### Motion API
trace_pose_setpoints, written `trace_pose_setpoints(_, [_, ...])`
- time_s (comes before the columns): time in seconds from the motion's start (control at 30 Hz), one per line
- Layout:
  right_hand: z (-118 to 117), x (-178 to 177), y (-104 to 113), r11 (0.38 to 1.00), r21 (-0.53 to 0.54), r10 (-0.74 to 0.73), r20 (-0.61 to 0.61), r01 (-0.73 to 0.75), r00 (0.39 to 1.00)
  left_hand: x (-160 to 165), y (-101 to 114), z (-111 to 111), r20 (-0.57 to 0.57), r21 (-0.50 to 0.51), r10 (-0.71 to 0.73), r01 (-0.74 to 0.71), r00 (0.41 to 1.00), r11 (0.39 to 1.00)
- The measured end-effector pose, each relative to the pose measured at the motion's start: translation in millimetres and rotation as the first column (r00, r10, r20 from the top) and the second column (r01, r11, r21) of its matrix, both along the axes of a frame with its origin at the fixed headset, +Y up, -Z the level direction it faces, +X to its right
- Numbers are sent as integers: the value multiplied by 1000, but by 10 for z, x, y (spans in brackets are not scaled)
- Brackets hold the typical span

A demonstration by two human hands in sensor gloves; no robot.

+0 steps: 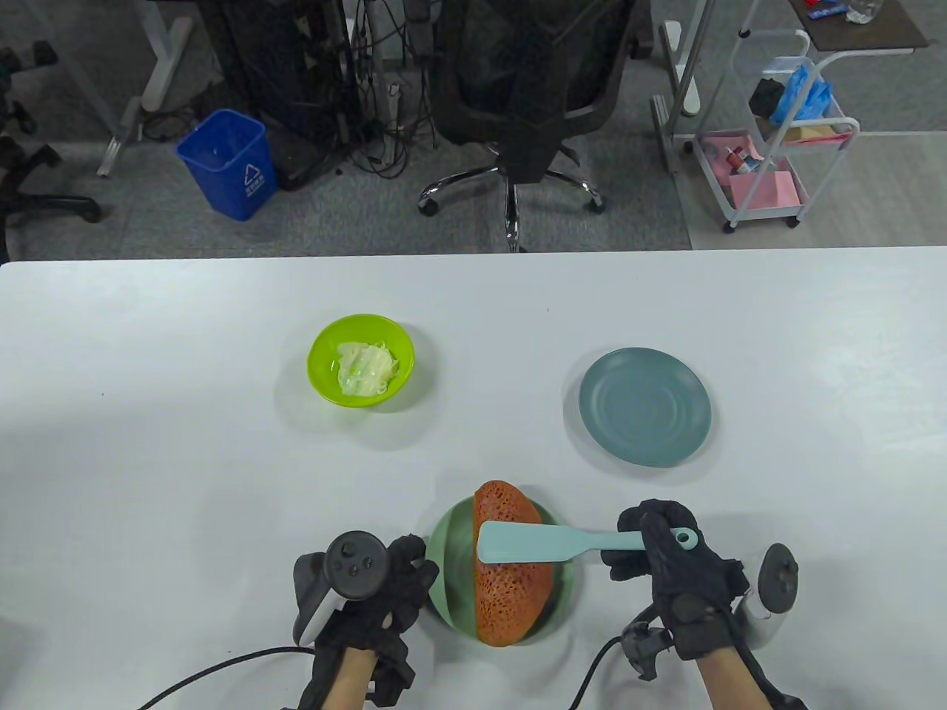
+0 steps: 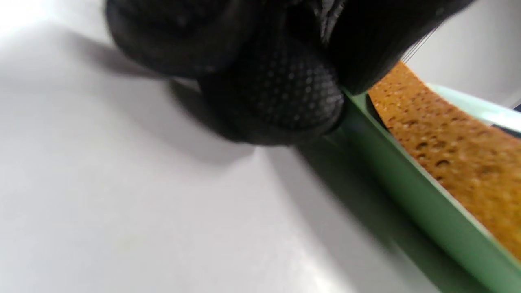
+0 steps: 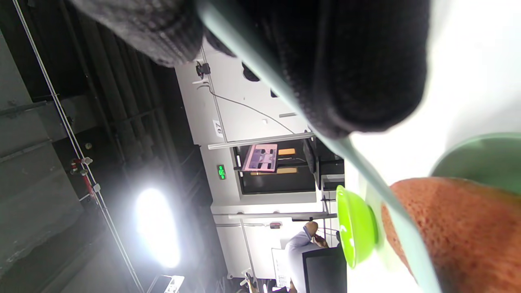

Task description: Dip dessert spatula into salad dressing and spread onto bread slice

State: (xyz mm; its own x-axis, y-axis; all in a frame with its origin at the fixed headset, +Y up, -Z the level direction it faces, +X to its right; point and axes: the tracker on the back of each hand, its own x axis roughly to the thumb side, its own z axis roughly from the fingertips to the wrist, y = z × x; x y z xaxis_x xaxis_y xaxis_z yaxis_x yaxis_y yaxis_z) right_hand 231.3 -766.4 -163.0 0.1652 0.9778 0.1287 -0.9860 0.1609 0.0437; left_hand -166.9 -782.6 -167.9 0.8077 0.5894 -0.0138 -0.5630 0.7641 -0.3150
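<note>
An orange-brown bread slice [image 1: 510, 573] lies on a green plate [image 1: 444, 569] near the table's front edge. My right hand [image 1: 651, 551] grips the handle of the pale teal dessert spatula [image 1: 544, 542], whose blade lies flat over the bread's middle. My left hand [image 1: 403, 573] holds the plate's left rim; in the left wrist view a gloved fingertip [image 2: 285, 97] presses against the green rim [image 2: 407, 191] beside the bread [image 2: 460, 150]. A lime green bowl [image 1: 362, 360] with white salad dressing [image 1: 364, 367] stands at the back left. The right wrist view shows the spatula [image 3: 366, 175], bread [image 3: 456, 232] and bowl [image 3: 354, 228].
An empty grey-blue plate [image 1: 645, 407] stands to the right of the middle. The white table [image 1: 148, 444] ends at its far edge, with an office chair [image 1: 525, 96], a blue bin [image 1: 228, 163] and a cart [image 1: 784, 126] on the floor behind.
</note>
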Motion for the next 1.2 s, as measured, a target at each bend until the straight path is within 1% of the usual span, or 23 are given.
trace_pose_setpoints(0.23, [73, 35, 146, 997, 35, 73, 51, -75, 996, -1, -1, -1, 1, 0, 1, -1, 1000, 1000])
trace_pose_setpoints(0.47, [133, 158, 277, 988, 75, 122, 136, -133, 983, 0, -1, 2, 1, 2, -2, 2, 1000, 1000])
trace_pose_setpoints(0.67, [153, 343, 325, 987, 99, 108, 209, -130, 972, 2, -2, 2, 0, 2, -2, 2, 1000, 1000])
trace_pose_setpoints(0.77, [153, 428, 317, 988, 93, 96, 239, -122, 966, 2, -1, 2, 0, 1, -1, 1, 1000, 1000])
trace_pose_setpoints(0.87, [151, 477, 303, 992, 79, 76, 241, -98, 968, 3, -2, 2, 0, 1, -1, 1, 1000, 1000])
trace_pose_setpoints(1.07, [156, 477, 309, 992, 77, 74, 247, -96, 966, 3, -1, 1, 0, 0, 0, 0, 1000, 1000])
trace_pose_setpoints(1.2, [171, 433, 334, 989, 131, 27, 249, -61, 968, 4, -1, 1, 0, 1, -1, 1, 1000, 1000])
